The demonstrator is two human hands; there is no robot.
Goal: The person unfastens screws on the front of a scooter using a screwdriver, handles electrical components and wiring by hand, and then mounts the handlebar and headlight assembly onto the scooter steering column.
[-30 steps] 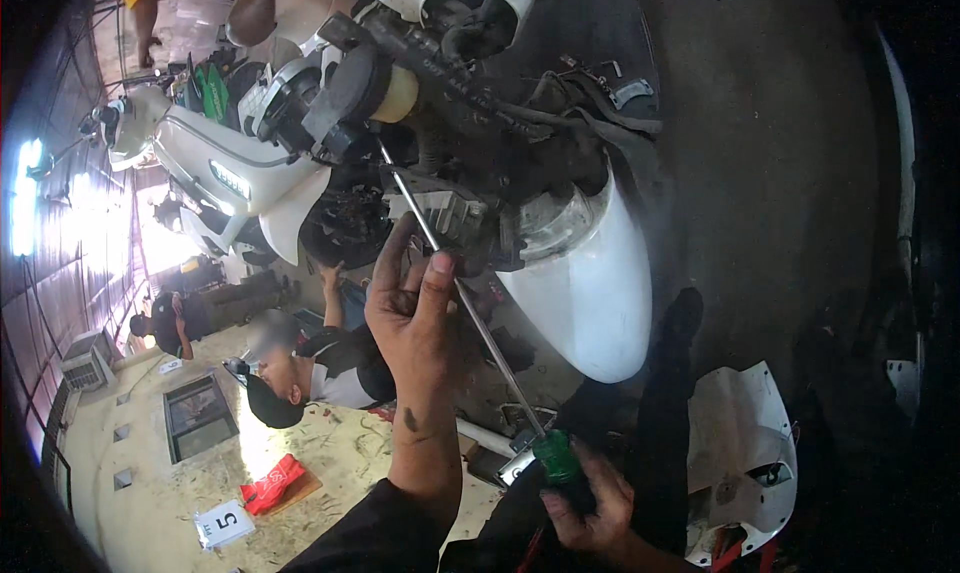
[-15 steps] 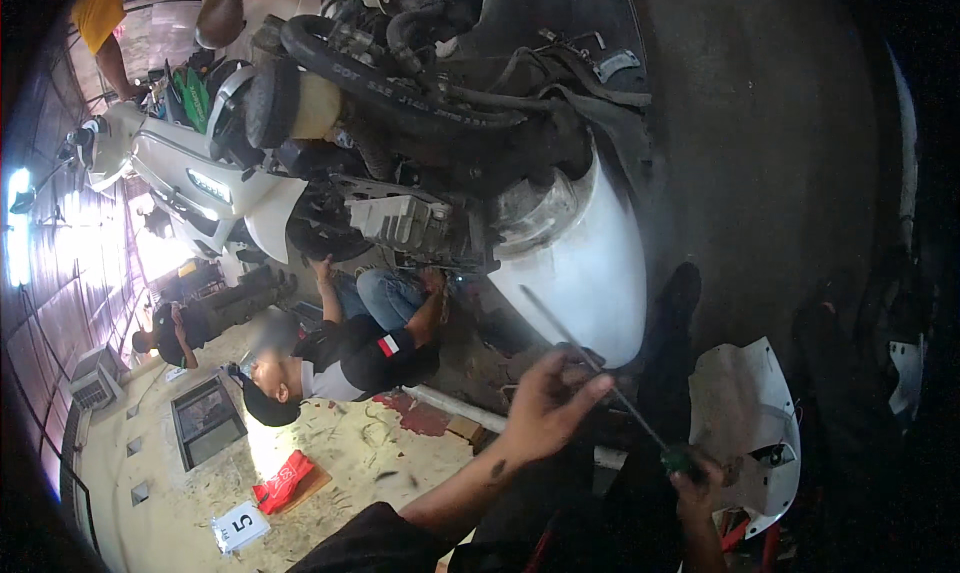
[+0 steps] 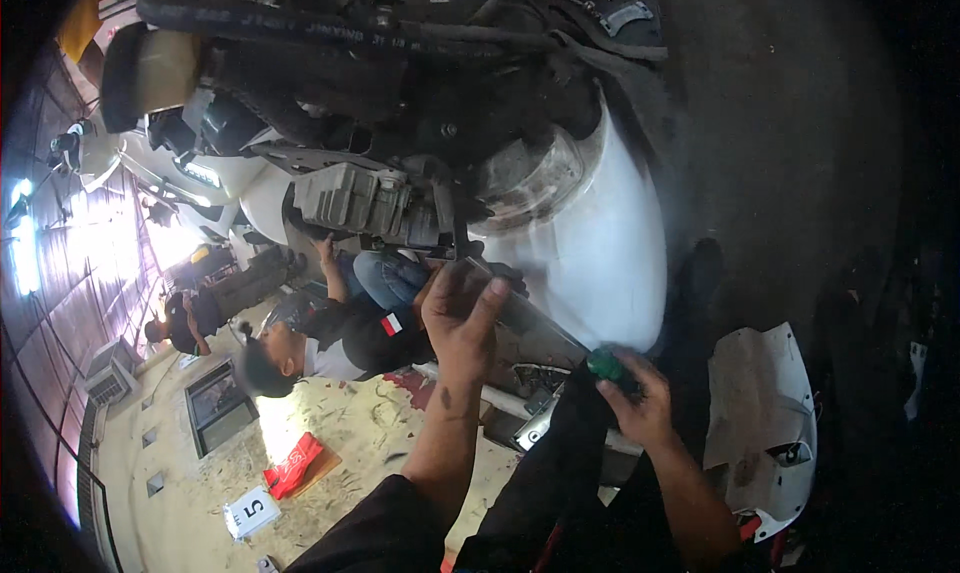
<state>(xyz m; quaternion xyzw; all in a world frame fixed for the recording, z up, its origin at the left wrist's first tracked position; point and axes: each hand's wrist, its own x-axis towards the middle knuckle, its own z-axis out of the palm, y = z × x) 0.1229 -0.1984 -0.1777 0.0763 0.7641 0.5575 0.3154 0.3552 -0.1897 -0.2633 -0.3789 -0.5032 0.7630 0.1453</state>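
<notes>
My right hand grips the green handle of a long screwdriver. The thin metal shaft slants up and left to my left hand, whose thumb and fingers close around it near the tip. Both tip and contact point are partly hidden by those fingers. Just above the left hand is a grey ribbed metal part on the stripped front of a scooter. A white fender bulges beside the shaft, and a thick black hose crosses the dark frame above.
A loose white body panel lies right of my right forearm. Another person in a dark shirt crouches beyond the scooter. Farther left are a second white scooter and a stained yellow wall. Small brackets lie on the dark floor.
Both hands have moved left and up with the screwdriver, and the left hand is now by the ribbed part. My view has shifted closer to the scooter.
</notes>
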